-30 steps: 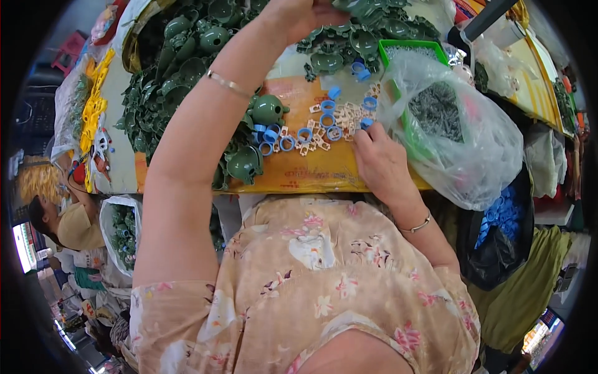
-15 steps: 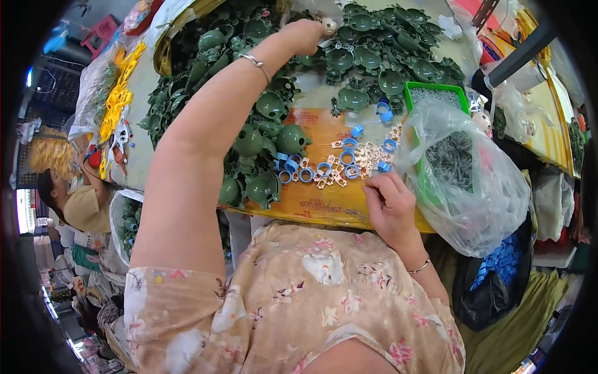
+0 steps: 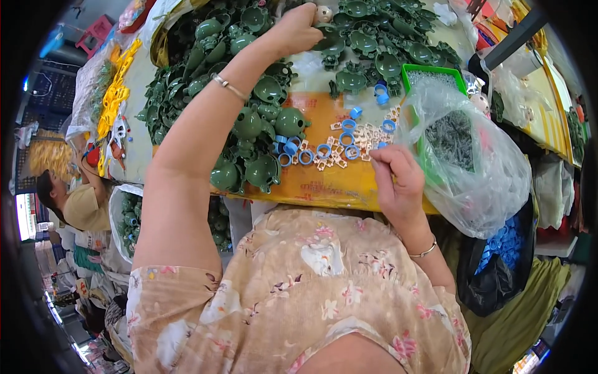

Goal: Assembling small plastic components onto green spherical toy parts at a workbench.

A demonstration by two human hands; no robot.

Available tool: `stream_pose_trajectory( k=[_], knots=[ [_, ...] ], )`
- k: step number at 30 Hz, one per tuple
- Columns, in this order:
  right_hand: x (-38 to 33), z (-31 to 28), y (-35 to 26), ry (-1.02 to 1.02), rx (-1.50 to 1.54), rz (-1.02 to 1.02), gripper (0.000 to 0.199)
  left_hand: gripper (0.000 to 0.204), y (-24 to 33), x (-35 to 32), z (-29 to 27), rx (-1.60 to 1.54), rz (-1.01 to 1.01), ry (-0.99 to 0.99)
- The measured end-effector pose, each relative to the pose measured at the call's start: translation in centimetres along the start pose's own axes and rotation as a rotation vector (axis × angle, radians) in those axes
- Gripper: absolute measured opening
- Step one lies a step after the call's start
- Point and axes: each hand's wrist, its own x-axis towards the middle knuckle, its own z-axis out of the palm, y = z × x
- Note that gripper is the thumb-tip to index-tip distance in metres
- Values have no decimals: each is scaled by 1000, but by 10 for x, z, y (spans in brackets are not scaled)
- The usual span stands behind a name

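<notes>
My left hand (image 3: 300, 29) reaches far over the table and grips a dark green plastic part (image 3: 326, 36) at the edge of a big heap of such parts (image 3: 249, 118). My right hand (image 3: 395, 179) hovers near the table's front edge with its fingertips pinched on a small blue ring (image 3: 380, 146). Just beyond it lie several blue rings (image 3: 324, 151) and small cream plastic pieces (image 3: 364, 136) scattered on the orange table surface (image 3: 324, 181).
A clear plastic bag of small grey parts (image 3: 464, 156) sits at my right beside a green tray (image 3: 430, 71). A black bag with blue pieces (image 3: 498, 262) hangs below it. Yellow parts (image 3: 112, 96) lie far left. Another person (image 3: 65, 199) sits at the left.
My left arm has stretched farther across the heap and closed on a green part. My right hand has drawn back toward the front edge, pinching a ring.
</notes>
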Motion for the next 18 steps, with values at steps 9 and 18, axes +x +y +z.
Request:
stream_pose_trajectory(
  k=[9, 18],
  knots=[
    [18, 9, -12, 79, 92, 17, 15, 34, 61, -98, 71, -1445, -363, -255],
    [5, 19, 3, 24, -208, -153, 21, 32, 83, -117, 100, -1574, -459, -9]
  ],
)
